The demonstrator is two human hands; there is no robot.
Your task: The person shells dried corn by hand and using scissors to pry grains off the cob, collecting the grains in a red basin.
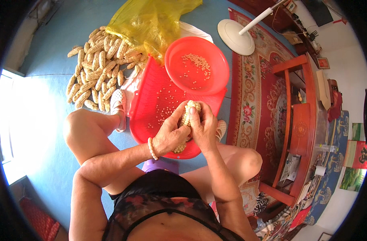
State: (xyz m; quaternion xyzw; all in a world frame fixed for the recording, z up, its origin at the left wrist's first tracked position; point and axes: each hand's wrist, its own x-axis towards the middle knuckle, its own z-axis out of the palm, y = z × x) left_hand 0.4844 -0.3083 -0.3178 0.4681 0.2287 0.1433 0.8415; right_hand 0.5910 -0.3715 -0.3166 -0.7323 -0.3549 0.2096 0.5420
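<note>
My left hand [171, 134] and my right hand [203, 125] are both closed around an ear of dried corn [186, 117], with the right thumb pressed on its kernels. Part of another ear or cob [180, 148] shows below the hands; how it is held is hidden. Beneath them lies a red plastic basket [135, 120] with loose kernels [165, 113] scattered in it. A round red plastic basin [174, 75] rests on the basket's far part and holds a small spread of kernels [198, 61].
A heap of corn ears [96, 69] lies on the blue floor at the left, beside a yellow plastic bag [147, 24]. A white round stand base [236, 36], a patterned rug [246, 99] and a wooden table [301, 129] are on the right. My feet flank the basket.
</note>
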